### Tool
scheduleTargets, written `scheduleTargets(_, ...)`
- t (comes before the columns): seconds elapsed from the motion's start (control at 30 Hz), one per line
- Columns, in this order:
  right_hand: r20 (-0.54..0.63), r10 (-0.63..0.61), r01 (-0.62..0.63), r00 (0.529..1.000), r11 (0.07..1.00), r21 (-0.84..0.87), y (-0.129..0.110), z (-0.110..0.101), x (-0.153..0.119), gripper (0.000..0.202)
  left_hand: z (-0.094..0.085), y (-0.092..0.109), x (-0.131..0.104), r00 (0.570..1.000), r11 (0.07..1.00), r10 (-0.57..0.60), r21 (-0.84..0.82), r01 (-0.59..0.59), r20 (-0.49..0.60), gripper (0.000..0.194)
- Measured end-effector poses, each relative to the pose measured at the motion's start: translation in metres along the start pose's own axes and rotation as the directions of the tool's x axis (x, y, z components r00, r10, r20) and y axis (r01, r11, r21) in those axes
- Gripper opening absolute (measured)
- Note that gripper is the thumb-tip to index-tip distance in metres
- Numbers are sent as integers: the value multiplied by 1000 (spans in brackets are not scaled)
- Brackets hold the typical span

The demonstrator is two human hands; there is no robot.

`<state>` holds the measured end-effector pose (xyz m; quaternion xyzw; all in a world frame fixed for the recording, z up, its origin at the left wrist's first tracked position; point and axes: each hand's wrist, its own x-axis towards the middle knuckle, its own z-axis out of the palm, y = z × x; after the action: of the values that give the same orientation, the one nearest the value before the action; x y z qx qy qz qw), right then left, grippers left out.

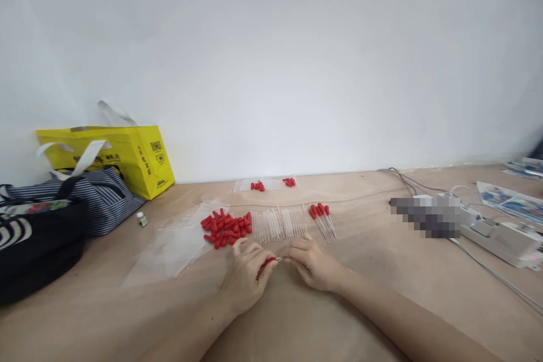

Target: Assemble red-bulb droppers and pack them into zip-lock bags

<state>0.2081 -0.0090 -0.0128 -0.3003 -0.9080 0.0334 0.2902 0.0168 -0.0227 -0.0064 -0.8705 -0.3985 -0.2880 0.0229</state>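
Observation:
Between thumb and fingers, my left hand (248, 274) pinches a red rubber bulb (267, 262). A thin clear tube (279, 259) extends from the bulb's end to the fingertips of my right hand (311, 264), which are closed on it. Just beyond my left hand lies a pile of red bulbs (227, 227). Beside it, clear tubes (278, 224) lie in a row. Several droppers with red bulbs fitted on tubes (323, 220) rest to the right of the row.
Flat plastic bags (169, 249) lie at the left, near a small bottle (142, 219). A yellow bag (148, 161), a striped bag (106, 201) and a black bag (46, 254) stand farther left. Another bag with red bulbs (271, 184) lies by the wall. A power strip (500, 240) and cables are at right.

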Motion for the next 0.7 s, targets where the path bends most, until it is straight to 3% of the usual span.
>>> scheduleTargets(0.17,-28,3,-7,1000,985,-175,5,-3,-1,20,-1,-5,1,1000,1000,-12,25,12,-14,15)
scheduleTargets(0.27,-132,114,-132,985,982,-137,24,-4,-4,23,-1,-10,0,992,995,-65,74,73,-105,22)
scheduleTargets(0.33,-249,285,-310,926,948,-69,43,-7,-6,24,-2,-15,0,979,984,-122,109,141,-164,30)
scheduleTargets(0.43,-355,563,-609,747,793,-25,71,-11,-10,23,-2,-22,-1,967,965,-193,146,217,-165,25)
scheduleTargets(0.5,-360,658,-715,662,698,-38,83,-12,-12,23,-1,-25,-1,960,951,-239,163,261,-143,21)
scheduleTargets(0.7,-352,718,-786,600,611,-92,95,-4,-13,17,4,-32,-1,935,904,-320,245,350,-153,22)
